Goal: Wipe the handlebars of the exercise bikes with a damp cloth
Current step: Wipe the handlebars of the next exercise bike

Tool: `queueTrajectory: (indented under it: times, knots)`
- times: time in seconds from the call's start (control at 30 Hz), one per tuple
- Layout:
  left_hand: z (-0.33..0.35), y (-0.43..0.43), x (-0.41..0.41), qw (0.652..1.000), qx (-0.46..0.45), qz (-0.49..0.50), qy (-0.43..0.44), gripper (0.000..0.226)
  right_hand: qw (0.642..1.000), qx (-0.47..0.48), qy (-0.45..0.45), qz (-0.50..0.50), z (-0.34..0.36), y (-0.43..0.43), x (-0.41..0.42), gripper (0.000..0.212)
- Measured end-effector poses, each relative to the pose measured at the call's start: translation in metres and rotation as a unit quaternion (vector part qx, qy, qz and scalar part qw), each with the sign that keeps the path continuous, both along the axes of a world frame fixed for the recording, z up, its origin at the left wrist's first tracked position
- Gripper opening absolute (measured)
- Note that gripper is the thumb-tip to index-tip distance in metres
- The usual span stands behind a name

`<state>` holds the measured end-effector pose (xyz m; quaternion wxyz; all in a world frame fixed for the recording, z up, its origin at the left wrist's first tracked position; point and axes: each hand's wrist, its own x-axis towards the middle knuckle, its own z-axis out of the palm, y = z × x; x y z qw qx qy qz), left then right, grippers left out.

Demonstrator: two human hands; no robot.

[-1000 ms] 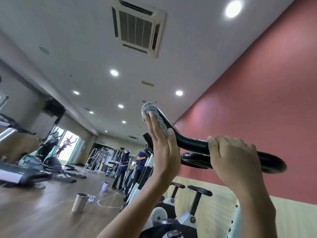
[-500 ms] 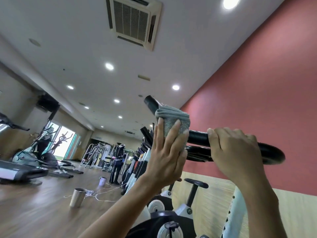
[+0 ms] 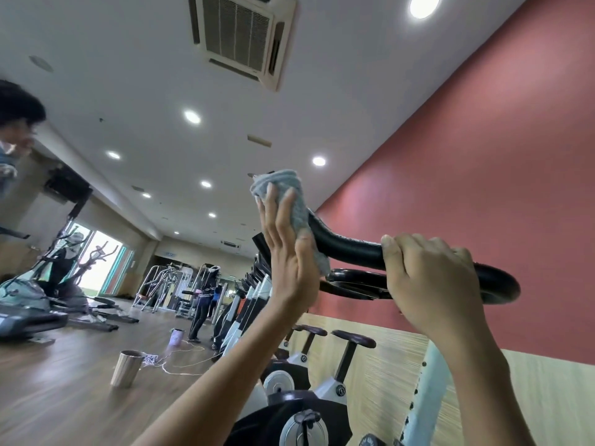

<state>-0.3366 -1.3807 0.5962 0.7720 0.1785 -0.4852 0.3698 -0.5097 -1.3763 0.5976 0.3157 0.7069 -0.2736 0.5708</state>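
Head view, tilted upward. The round badges on the frames of the exercise bikes (image 3: 325, 378) are too small to read.

A metal cup (image 3: 127, 368) stands upright on the wooden floor (image 3: 64, 397), near the lower left edge; its contents cannot be seen. A second, pale container (image 3: 176, 337) stands farther back, and a light cord (image 3: 180, 365) lies between the two.

The grey cloth (image 3: 289, 194) is draped over the upturned left end of the black handlebar (image 3: 351, 249). The left hand (image 3: 289, 252) is raised with its forearm sloping up from below. Its fingers are straight and close together, flat against the cloth, and its thumb presses the cloth's lower part.

The right hand (image 3: 428, 278) is curled over the handlebar near its right end, knuckles toward the camera, fingers wrapped round the bar.
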Motion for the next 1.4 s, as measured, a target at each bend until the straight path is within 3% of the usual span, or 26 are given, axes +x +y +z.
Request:
queueTrajectory:
  times: [0.1,0.27,0.43,0.57,0.67,0.73,0.83,0.93,1.07,1.2,1.4]
  knots:
    - [-0.005,-0.002,-0.008,0.999,-0.005,-0.043,-0.005,0.059,1.000,-0.005,-0.011,0.005,0.000,-0.001,0.002,0.048]
    - [-0.016,-0.006,-0.004,0.985,-0.007,0.161,-0.064,0.055,1.000,0.003,-0.021,-0.001,-0.001,0.001,0.002,0.048]
    - [0.009,0.016,0.020,0.988,0.010,0.151,-0.018,0.052,0.999,0.029,0.007,0.018,0.004,0.005,-0.002,0.042]
    - [-0.010,0.012,0.013,0.940,0.002,0.311,-0.141,0.047,0.999,0.015,-0.010,0.050,0.006,0.008,-0.003,0.043]
    - [-0.005,0.026,0.025,0.910,0.006,0.371,-0.187,0.042,0.998,0.019,-0.044,0.035,0.007,0.005,-0.012,0.044]
    - [0.003,0.036,0.029,0.909,0.019,0.376,-0.177,0.040,0.996,0.021,-0.086,-0.022,0.006,-0.002,-0.022,0.046]
    - [-0.003,0.039,-0.002,0.916,0.050,0.371,-0.144,0.040,0.992,0.045,-0.120,-0.021,0.004,-0.011,-0.030,0.053]
    - [-0.015,0.035,-0.025,0.890,0.072,0.411,-0.183,0.041,0.989,0.041,-0.144,-0.002,0.003,-0.013,-0.029,0.050]
    - [-0.004,0.048,0.006,0.864,0.053,0.453,-0.213,0.040,0.994,0.023,-0.106,0.023,0.000,-0.015,-0.035,0.045]
    - [-0.009,0.035,0.009,0.884,0.045,0.437,-0.158,0.044,0.995,0.020,-0.099,0.018,-0.001,-0.018,-0.034,0.046]
    - [-0.030,-0.012,-0.037,0.871,-0.003,0.472,-0.138,0.057,0.995,0.004,-0.085,0.045,0.000,-0.023,-0.037,0.043]
